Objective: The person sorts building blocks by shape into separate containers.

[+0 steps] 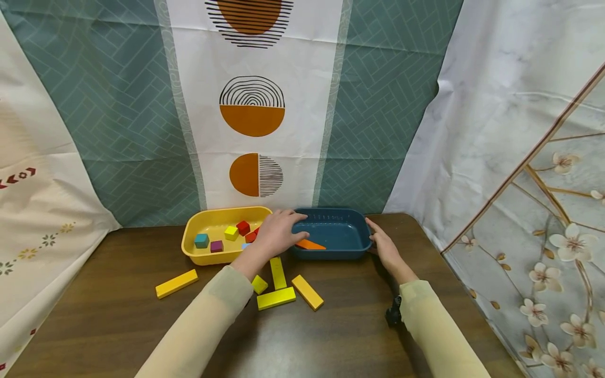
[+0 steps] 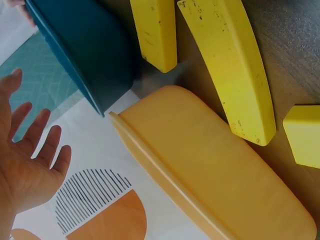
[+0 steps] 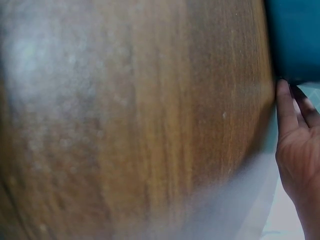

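Observation:
My left hand (image 1: 279, 231) is above the gap between the yellow tray (image 1: 208, 259) and the dark blue tray (image 1: 340, 255). Its fingers are spread and hold nothing, as the hand (image 2: 30, 160) in the left wrist view confirms. Below its thumb an orange block (image 1: 312, 245) lies inside the blue tray, partly hidden by the hand. At the blue tray's right end, my right hand (image 1: 387, 251) touches the outer side with fairly straight fingers. The right wrist view shows those fingertips (image 3: 283, 90) against the blue wall (image 3: 300, 40).
Inside the yellow tray are small cubes, including a teal cube (image 1: 201, 241), a purple cube (image 1: 216, 246) and a red cube (image 1: 243, 227). In front lie several yellow blocks, among them a long block (image 1: 276, 298) and a golden block (image 1: 308, 292). Another golden block (image 1: 177, 284) lies left. A patterned curtain (image 1: 255, 173) hangs behind.

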Available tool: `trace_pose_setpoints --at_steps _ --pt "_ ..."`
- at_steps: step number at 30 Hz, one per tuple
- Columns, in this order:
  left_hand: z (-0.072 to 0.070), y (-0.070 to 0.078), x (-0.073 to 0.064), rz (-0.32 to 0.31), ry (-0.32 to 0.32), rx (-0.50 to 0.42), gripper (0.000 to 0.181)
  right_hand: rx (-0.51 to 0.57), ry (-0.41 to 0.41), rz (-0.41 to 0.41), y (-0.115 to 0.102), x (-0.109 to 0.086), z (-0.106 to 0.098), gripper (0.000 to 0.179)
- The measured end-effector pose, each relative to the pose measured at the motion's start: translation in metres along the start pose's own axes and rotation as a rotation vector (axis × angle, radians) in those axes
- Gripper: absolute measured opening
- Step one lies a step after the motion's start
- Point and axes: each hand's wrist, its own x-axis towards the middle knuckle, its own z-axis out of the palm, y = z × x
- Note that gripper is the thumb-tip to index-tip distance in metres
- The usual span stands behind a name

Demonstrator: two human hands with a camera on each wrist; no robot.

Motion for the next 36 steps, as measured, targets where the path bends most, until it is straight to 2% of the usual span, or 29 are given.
trace_pose_setpoints --at_steps 9,21,27,36 --pt "-0.015 -0.002 -0.013 0.038 0.024 -0.013 0.057 0.042 -0.037 0.017 -0.032 -0.013 0.001 0.062" --pt "-0.027 -0.011 -0.044 0.096 0.098 -0.081 0.053 0.064 -0.022 0.033 -0.037 -0.016 0.003 0.061" --pt "-0.032 -0.018 -0.062 0.075 0.103 -0.089 0.053 0.064 -0.027 0.017 -0.035 -0.015 0.002 0.063" --pt "-0.044 -0.024 -0.080 0.001 0.080 -0.137 0.055 0.063 -0.025 0.030 -0.034 -0.014 0.002 0.062"
